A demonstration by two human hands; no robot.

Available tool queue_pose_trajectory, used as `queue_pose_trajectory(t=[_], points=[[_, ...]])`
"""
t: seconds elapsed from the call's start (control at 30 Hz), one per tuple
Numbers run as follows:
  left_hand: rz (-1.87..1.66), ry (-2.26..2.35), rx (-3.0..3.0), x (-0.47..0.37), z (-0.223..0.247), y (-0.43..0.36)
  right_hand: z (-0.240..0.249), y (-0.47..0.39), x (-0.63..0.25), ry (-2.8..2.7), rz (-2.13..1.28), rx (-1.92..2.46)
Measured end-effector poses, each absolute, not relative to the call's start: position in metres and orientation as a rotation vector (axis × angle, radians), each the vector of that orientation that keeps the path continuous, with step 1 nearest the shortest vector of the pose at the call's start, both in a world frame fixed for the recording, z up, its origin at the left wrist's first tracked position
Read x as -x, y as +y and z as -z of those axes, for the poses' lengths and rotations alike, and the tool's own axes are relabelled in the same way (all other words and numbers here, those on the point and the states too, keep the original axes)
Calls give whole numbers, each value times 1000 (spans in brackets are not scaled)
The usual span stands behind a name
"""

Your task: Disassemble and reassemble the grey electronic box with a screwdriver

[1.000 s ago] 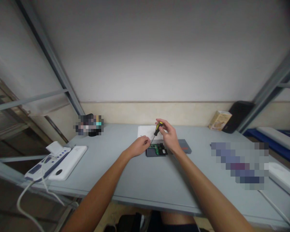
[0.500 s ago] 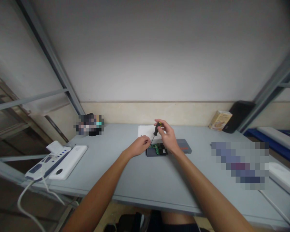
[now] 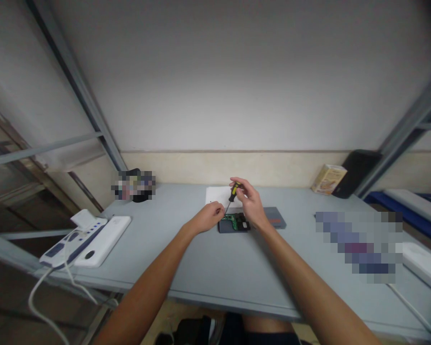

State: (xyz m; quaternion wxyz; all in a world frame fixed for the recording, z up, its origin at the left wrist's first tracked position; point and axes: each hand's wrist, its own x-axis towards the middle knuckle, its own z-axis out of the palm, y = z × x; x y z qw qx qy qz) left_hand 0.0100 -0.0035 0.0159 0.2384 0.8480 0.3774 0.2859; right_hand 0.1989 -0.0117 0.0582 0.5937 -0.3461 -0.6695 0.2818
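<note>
My right hand (image 3: 250, 200) grips the black and yellow handle of a screwdriver (image 3: 234, 191), whose thin shaft slants down to the left. Its tip meets the upper left part of a small dark device (image 3: 233, 229) with a green circuit board showing. At that device's left edge is my left hand (image 3: 210, 216), fingers curled together near the screwdriver tip; what they pinch, if anything, is too small to make out. A flat grey cover (image 3: 275, 217) lies to the right, partly behind my right wrist. White paper (image 3: 215, 194) lies behind the device.
On the left of the grey table (image 3: 208, 273) are a power strip (image 3: 55, 254) and a white flat device (image 3: 109, 239) with cables. A small box (image 3: 328, 179) and a black case (image 3: 359, 172) stand at the back right. Blurred-out items lie right and back left.
The screwdriver handle has turned in my right hand, with more yellow showing. Both hands otherwise keep nearly the same place; the whole view has shifted very slightly.
</note>
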Motion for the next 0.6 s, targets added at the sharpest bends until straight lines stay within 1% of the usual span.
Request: queue_pose_trajectory(t=[0.07,0.27,0.47,0.6], points=[[-790,1033,-2322,-10,-16,-3,-56,-11,-198,-1534,-673,801],[-786,1031,-2318,-11,-15,-3,-54,-9,-198,-1463,-552,862],[-783,1034,-2323,-10,-13,-2,-49,-5,-201,-1465,-718,782],[-790,1028,-2318,-10,-11,0,-51,-8,-196,-1467,-585,841]])
